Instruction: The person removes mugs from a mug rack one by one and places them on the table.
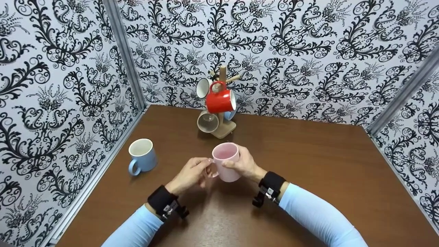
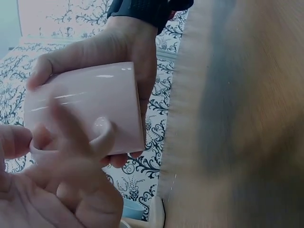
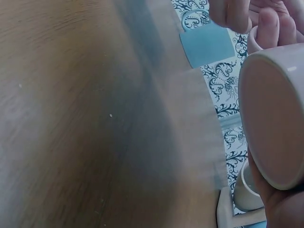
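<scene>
A pink mug is held upright above the table in the head view. My right hand grips its body from the right, the thumb across the near side. With thumb and fingers, my left hand pinches the mug's handle, which points left. The left wrist view shows the mug's glossy side and left fingers passing at the handle. Seen from the right wrist, the mug's round underside is off the tabletop, and the right palm lies partly hidden behind it.
A wooden mug tree stands at the back, bearing a red mug, a white mug, a beige-rimmed mug and a light blue one. Another blue mug sits upright at left on the brown table. Patterned walls enclose it.
</scene>
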A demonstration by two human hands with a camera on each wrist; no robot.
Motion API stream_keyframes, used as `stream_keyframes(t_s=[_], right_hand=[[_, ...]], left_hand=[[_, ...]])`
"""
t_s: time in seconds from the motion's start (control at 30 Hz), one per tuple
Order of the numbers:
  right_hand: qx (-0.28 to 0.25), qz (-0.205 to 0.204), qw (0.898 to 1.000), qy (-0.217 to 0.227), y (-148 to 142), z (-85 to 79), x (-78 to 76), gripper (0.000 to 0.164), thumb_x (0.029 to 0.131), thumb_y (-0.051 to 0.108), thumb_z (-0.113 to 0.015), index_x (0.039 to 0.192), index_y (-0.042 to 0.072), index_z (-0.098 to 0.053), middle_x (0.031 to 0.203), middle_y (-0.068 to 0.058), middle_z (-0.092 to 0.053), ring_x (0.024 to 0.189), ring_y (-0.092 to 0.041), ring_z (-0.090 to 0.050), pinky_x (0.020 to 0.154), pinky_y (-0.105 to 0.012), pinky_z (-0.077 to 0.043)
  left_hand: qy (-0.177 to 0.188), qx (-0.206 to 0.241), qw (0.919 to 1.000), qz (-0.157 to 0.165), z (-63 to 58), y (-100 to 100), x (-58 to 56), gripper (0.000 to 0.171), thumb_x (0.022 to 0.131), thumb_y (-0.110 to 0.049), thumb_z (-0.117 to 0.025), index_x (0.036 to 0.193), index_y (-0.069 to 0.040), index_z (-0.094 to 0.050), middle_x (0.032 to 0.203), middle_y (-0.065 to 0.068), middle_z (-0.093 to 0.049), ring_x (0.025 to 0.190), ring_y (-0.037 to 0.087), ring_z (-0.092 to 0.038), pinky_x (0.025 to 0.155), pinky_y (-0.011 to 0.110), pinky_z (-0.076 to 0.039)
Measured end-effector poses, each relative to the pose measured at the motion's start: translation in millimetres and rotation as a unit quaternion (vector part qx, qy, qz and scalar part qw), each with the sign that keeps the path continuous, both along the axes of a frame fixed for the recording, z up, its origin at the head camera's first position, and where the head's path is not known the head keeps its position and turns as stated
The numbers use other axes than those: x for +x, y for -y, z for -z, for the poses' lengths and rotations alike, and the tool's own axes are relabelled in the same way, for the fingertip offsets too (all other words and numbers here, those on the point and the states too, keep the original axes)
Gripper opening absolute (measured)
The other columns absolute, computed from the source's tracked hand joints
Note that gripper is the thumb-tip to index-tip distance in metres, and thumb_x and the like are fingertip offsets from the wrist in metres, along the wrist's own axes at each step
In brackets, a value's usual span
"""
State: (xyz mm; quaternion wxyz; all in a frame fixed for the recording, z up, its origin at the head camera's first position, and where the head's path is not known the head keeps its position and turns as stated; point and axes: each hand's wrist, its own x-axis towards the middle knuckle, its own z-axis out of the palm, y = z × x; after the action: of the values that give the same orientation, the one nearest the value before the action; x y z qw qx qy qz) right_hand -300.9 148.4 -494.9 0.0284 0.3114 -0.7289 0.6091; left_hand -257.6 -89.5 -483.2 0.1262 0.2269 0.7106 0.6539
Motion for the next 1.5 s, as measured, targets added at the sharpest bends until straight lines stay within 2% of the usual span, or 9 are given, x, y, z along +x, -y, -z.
stream_keyframes(t_s=[0.13, 0.27, 0.37, 0.5, 0.63, 0.87, 1.0, 1.17, 1.5], right_hand=[[0.015, -0.015, 1.0, -0.015, 0, -1.5, 2.8, 0.076, 0.076, 0.045, -0.087, 0.129, -0.005, -0.066, 0.112, -0.015, -0.074, 0.101, -0.019, -0.071, 0.089, -0.032, -0.058], [0.017, -0.028, 0.999, -0.028, -1, -1.6, 3.7, 0.08, 0.075, 0.049, -0.088, 0.129, -0.005, -0.066, 0.112, -0.015, -0.074, 0.101, -0.019, -0.071, 0.09, -0.032, -0.058], [0.018, -0.043, 0.999, -0.027, -1, -1.7, 4.7, 0.079, 0.077, 0.048, -0.088, 0.13, -0.005, -0.065, 0.113, -0.016, -0.073, 0.101, -0.019, -0.071, 0.09, -0.033, -0.058], [0.027, -0.052, 0.998, -0.026, -1, -3.6, 7.4, 0.081, 0.077, 0.049, -0.088, 0.131, -0.006, -0.064, 0.115, -0.016, -0.073, 0.102, -0.018, -0.071, 0.091, -0.033, -0.058], [0.032, -0.058, 0.997, -0.025, 0, -5.0, 8.7, 0.082, 0.076, 0.048, -0.089, 0.132, -0.006, -0.063, 0.116, -0.017, -0.072, 0.103, -0.018, -0.07, 0.093, -0.033, -0.057], [0.032, -0.078, 0.996, -0.012, 0, -6.5, 11.6, 0.078, 0.077, 0.046, -0.089, 0.133, -0.001, -0.063, 0.118, -0.011, -0.073, 0.107, -0.021, -0.07, 0.096, -0.036, -0.056], [0.038, -0.083, 0.996, -0.023, 0, -7.3, 12.8, 0.079, 0.077, 0.048, -0.09, 0.134, 0.0, -0.063, 0.119, -0.011, -0.073, 0.108, -0.021, -0.07, 0.097, -0.036, -0.056], [0.044, -0.094, 0.994, -0.038, -3, -7.3, 11.8, 0.074, 0.078, 0.042, -0.091, 0.133, 0.001, -0.065, 0.12, -0.011, -0.073, 0.11, -0.022, -0.07, 0.098, -0.038, -0.056], [0.128, -0.069, 0.989, -0.027, -13, -18.0, 15.3, 0.07, 0.076, 0.026, -0.095, 0.137, 0.01, -0.064, 0.121, -0.001, -0.073, 0.112, -0.02, -0.07, 0.098, -0.038, -0.056]], left_hand=[[0.052, 0.02, 0.9979, 0.032, -1.4, -3, -0.2, 0.047, 0.11, -0.024, -0.046, 0.07, 0.0, -0.043, 0.062, -0.003, -0.042, 0.05, 0.006, -0.034, 0.045, 0.021, -0.027], [0.139, 0.045, 0.987, 0.066, -4.3, -2, 1.6, 0.041, 0.105, -0.026, -0.047, 0.068, -0.015, -0.034, 0.062, -0.008, -0.029, 0.046, 0.003, -0.023, 0.041, 0.022, -0.018], [0.177, 0.055, 0.979, 0.085, -5.2, -1, 2.4, 0.04, 0.103, -0.027, -0.048, 0.067, -0.019, -0.033, 0.061, -0.01, -0.027, 0.046, 0.001, -0.022, 0.041, 0.021, -0.015], [0.201, 0.064, 0.9725, 0.099, -4.6, 1, 3.4, 0.04, 0.102, -0.027, -0.048, 0.066, -0.019, -0.033, 0.061, -0.011, -0.025, 0.046, 0.0, -0.023, 0.041, 0.02, -0.016], [0.189, 0.059, 0.9747, 0.103, -4.4, 2, 5.9, 0.042, 0.103, -0.028, -0.048, 0.065, -0.02, -0.032, 0.06, -0.011, -0.024, 0.046, 0.0, -0.022, 0.042, 0.021, -0.015], [0.154, 0.06, 0.9825, 0.086, -1.8, 0, 10.9, 0.044, 0.101, -0.027, -0.051, 0.062, -0.02, -0.032, 0.057, -0.011, -0.024, 0.045, 0.002, -0.021, 0.042, 0.021, -0.016], [0.149, 0.068, 0.9837, 0.074, -2.3, -1, 14.4, 0.044, 0.101, -0.024, -0.049, 0.061, -0.02, -0.031, 0.056, -0.011, -0.024, 0.045, 0.001, -0.022, 0.041, 0.02, -0.016], [0.135, 0.067, 0.9869, 0.056, -4.2, -4, 17.6, 0.046, 0.102, -0.021, -0.046, 0.058, -0.019, -0.031, 0.053, -0.011, -0.026, 0.043, 0.001, -0.022, 0.039, 0.02, -0.016], [0.079, 0.03, 0.9963, 0.014, -5.0, -6, 20.2, 0.048, 0.102, -0.021, -0.048, 0.056, -0.011, -0.04, 0.048, -0.01, -0.035, 0.039, 0.003, -0.026, 0.036, 0.019, -0.021]])
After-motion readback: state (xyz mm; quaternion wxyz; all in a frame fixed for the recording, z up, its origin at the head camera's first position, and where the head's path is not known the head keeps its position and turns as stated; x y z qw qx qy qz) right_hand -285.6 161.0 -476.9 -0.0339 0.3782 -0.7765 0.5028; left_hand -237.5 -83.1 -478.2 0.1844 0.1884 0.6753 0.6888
